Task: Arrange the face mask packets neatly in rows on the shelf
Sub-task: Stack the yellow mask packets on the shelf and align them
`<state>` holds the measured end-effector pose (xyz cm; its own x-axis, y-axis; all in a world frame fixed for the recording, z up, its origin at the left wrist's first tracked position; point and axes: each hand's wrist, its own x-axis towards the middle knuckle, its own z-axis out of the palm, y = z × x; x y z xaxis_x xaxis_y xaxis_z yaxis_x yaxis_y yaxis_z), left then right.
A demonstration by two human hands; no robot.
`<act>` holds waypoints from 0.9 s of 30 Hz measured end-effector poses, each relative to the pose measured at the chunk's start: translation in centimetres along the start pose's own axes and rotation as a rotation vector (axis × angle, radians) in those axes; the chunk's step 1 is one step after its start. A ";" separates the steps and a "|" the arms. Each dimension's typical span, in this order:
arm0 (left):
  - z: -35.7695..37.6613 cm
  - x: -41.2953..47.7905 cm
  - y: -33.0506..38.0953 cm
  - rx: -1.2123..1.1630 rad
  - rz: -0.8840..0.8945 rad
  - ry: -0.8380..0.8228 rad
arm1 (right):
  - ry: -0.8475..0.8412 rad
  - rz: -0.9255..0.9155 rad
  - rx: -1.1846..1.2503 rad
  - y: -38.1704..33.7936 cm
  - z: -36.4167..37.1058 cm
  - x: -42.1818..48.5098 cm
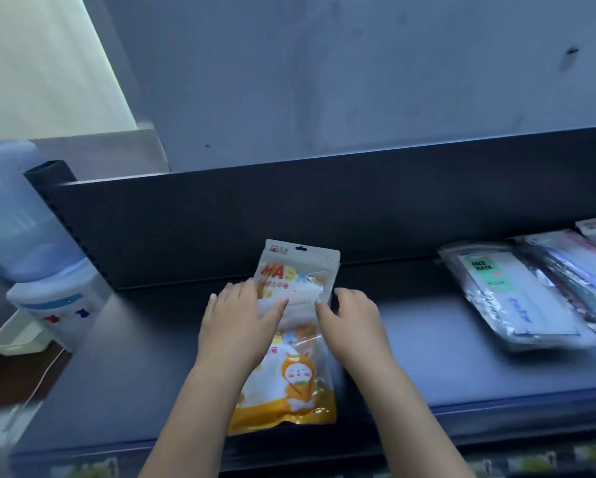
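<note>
Two orange-and-white face mask packets lie in a line on the dark shelf (127, 367). The far packet (298, 267) reads "MASK" and reaches toward the back panel. The near packet (289, 384) shows a cartoon figure and ends by the shelf's front edge. My left hand (238, 322) rests flat on the far packet's left side, fingers spread. My right hand (350, 319) touches the same packet's right edge with curled fingers. A clear "FACE MASK" packet (510, 298) lies at the right, beside several more overlapping packets (576, 270).
A dark upright back panel (289, 215) closes the shelf's far side, with a grey wall above. A water dispenser (45, 257) with a blue bottle stands to the left of the shelf. Patterned goods show blurred below the front edge (531, 457).
</note>
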<state>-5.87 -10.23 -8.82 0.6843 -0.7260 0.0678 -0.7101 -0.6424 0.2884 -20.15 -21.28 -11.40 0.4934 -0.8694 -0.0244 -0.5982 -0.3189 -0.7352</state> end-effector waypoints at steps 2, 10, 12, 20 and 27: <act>-0.4 -0.5 -1.5 -0.059 -0.081 -0.065 | 0.028 0.088 0.049 -0.3 1.1 0.1; 0.8 -1.9 -4.7 -0.541 -0.265 -0.088 | 0.169 0.266 0.446 -1.2 2.5 -0.2; 0.8 -2.0 -4.9 -0.732 -0.287 -0.029 | 0.148 0.272 0.543 -1.3 2.7 -0.1; 0.4 -0.2 -7.4 -1.351 -0.541 0.032 | 0.128 0.276 0.831 -1.7 1.2 0.3; 0.3 0.3 -8.2 -1.392 -0.553 0.024 | 0.118 0.296 1.011 -1.2 1.4 0.4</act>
<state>0.09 -5.22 -11.48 0.8189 -0.4630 -0.3391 0.3450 -0.0750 0.9356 -18.35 -20.75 -11.45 0.3173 -0.9094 -0.2690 0.1452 0.3269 -0.9338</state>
